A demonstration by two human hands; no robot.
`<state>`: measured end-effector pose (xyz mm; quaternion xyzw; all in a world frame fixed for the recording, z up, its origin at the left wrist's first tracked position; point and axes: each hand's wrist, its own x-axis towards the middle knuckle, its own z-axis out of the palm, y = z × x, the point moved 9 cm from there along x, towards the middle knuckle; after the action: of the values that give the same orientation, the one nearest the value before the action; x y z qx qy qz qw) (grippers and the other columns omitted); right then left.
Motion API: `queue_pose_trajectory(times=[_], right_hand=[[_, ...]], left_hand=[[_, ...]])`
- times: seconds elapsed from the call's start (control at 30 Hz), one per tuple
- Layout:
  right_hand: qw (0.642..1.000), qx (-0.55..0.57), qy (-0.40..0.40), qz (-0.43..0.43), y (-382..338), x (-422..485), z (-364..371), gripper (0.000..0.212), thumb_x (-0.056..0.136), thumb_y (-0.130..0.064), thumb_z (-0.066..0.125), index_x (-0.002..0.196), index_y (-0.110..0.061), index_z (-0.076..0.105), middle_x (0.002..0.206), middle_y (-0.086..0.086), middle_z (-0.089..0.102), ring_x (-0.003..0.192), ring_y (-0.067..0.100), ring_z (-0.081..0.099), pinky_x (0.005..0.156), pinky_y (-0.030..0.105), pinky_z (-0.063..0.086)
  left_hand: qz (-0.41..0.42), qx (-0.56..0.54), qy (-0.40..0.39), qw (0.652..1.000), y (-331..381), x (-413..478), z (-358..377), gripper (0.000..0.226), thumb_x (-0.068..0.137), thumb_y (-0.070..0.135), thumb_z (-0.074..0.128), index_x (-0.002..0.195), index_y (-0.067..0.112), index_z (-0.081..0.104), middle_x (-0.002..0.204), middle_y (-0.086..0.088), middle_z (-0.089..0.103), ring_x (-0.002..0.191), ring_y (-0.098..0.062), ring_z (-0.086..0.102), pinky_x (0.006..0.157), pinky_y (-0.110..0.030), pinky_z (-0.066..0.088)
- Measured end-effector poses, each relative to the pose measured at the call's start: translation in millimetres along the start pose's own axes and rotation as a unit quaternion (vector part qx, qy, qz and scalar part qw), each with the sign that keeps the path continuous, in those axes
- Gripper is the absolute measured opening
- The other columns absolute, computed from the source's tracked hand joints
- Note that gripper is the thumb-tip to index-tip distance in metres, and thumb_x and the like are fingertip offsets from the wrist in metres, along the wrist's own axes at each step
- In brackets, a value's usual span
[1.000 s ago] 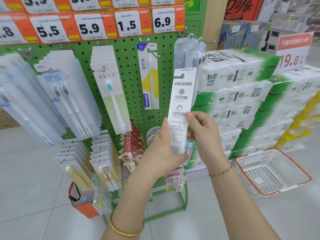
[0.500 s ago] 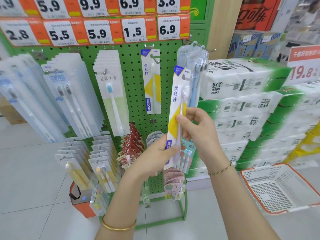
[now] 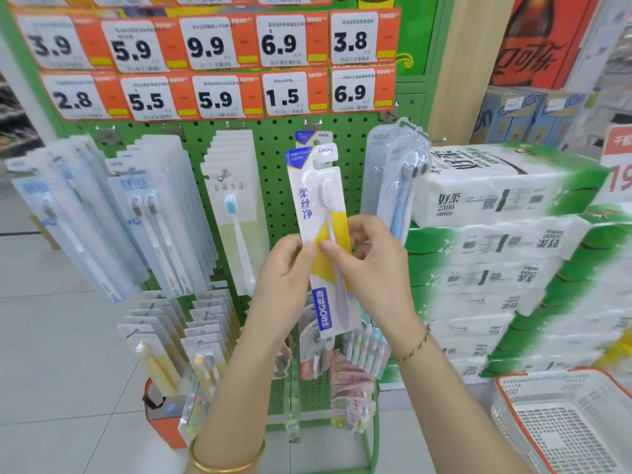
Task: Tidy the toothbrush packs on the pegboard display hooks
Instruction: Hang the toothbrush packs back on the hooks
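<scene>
A white, yellow and blue FROG toothbrush pack [image 3: 316, 206] stands upright in front of the green pegboard [image 3: 277, 155]. My left hand [image 3: 285, 268] pinches its left edge and my right hand [image 3: 372, 261] pinches its right edge at mid-height. Its top overlaps an identical pack [image 3: 309, 136] hanging on a hook just behind. To the right hangs a clear pack with grey-blue brushes [image 3: 396, 186]. Further left hang a pale green single-brush pack [image 3: 234, 213] and rows of clear twin packs [image 3: 150, 213].
Orange price tags [image 3: 219, 97] line the top of the board. Stacked tissue bundles [image 3: 506, 254] stand to the right, with a white and orange basket [image 3: 567, 422] on the floor below. Smaller packs [image 3: 201, 350] hang on the lower hooks.
The pack was turned from its white back to its yellow front, then carried left and up until it sits over the matching pack on the hook. The view tilted upward.
</scene>
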<state>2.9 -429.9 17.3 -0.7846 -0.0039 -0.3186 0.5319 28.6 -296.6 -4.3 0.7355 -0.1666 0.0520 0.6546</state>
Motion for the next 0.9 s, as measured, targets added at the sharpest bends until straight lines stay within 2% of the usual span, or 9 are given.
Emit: queue_pose_trajectory(times=[0.07,0.17,0.23,0.37,0.47,0.53,0.63,0.77,0.9], right_hand=[[1.0,-0.004,0.004,-0.003,2,6,6,0.023,0.078,-0.023,0.075,0.083,-0.032,0.054,0.074,-0.012,0.058,0.058,0.001,0.046,0.06,0.02,0.037],[1.0,-0.004,0.012,-0.004,9,12,13,0.019,0.078,-0.023,0.074,0.089,-0.027,0.058,0.079,-0.007,0.061,0.063,0.005,0.047,0.063,0.023,0.038],[1.0,-0.02,0.016,-0.013,13,13,17,0.02,0.08,-0.025,0.073,0.094,-0.025,0.059,0.083,-0.003,0.061,0.066,0.01,0.049,0.063,0.025,0.04],[0.997,-0.046,0.044,-0.037,18,15,21,0.024,0.083,-0.03,0.068,0.103,-0.02,0.06,0.086,-0.003,0.06,0.067,0.009,0.048,0.062,0.02,0.036],[0.99,-0.093,0.072,-0.073,11,15,24,0.034,0.084,-0.033,0.064,0.111,-0.013,0.06,0.086,-0.004,0.052,0.071,-0.001,0.04,0.068,0.008,0.035],[0.986,-0.11,0.083,-0.089,8,16,26,0.033,0.086,-0.029,0.066,0.113,-0.012,0.06,0.085,-0.005,0.048,0.074,-0.006,0.04,0.07,0.003,0.033],[0.986,-0.113,0.082,-0.092,11,21,30,0.03,0.088,-0.026,0.066,0.112,-0.011,0.06,0.084,-0.007,0.044,0.076,-0.011,0.041,0.069,0.004,0.032],[0.978,-0.118,0.115,-0.124,9,15,27,0.028,0.088,-0.028,0.063,0.109,-0.009,0.06,0.08,-0.013,0.039,0.074,-0.008,0.041,0.066,0.004,0.033],[0.973,-0.099,0.155,-0.139,6,9,18,0.026,0.086,-0.028,0.06,0.106,-0.011,0.061,0.08,-0.021,0.036,0.071,-0.008,0.042,0.065,0.002,0.032]], left_hand=[[0.0,-0.002,0.001,1.0,-3,6,-3,0.022,0.098,0.026,0.046,0.097,0.009,0.061,0.096,-0.024,0.061,0.089,-0.039,0.06,0.086,-0.054,0.05],[0.0,0.01,-0.005,1.0,-7,15,-6,0.018,0.099,0.018,0.045,0.099,0.018,0.062,0.088,0.0,0.064,0.078,-0.009,0.058,0.078,-0.028,0.049],[0.001,0.016,-0.015,1.0,-7,20,-6,0.018,0.099,0.018,0.045,0.097,0.021,0.062,0.086,0.007,0.062,0.073,-0.001,0.054,0.072,-0.02,0.045],[-0.001,0.02,-0.029,0.999,-10,30,-7,0.018,0.099,0.017,0.045,0.097,0.021,0.062,0.085,0.009,0.063,0.074,0.0,0.055,0.071,-0.017,0.045],[0.004,0.024,-0.034,0.999,-12,37,-8,0.018,0.099,0.016,0.045,0.104,0.017,0.062,0.095,-0.001,0.067,0.085,-0.012,0.061,0.08,-0.025,0.048],[0.008,0.028,-0.032,0.999,-13,41,-9,0.019,0.099,0.015,0.044,0.105,0.017,0.062,0.098,-0.001,0.067,0.09,-0.013,0.062,0.082,-0.028,0.049],[0.016,0.032,-0.038,0.999,-11,47,-8,0.02,0.099,0.014,0.045,0.102,0.024,0.062,0.096,0.004,0.067,0.087,-0.007,0.06,0.079,-0.022,0.048],[0.014,0.027,-0.056,0.998,-11,51,-6,0.022,0.098,0.011,0.046,0.105,0.021,0.063,0.099,0.005,0.068,0.09,-0.008,0.061,0.076,-0.015,0.046],[0.013,0.024,-0.08,0.996,-9,51,-1,0.022,0.097,0.011,0.049,0.111,0.019,0.064,0.104,0.002,0.069,0.098,-0.018,0.061,0.084,-0.024,0.048]])
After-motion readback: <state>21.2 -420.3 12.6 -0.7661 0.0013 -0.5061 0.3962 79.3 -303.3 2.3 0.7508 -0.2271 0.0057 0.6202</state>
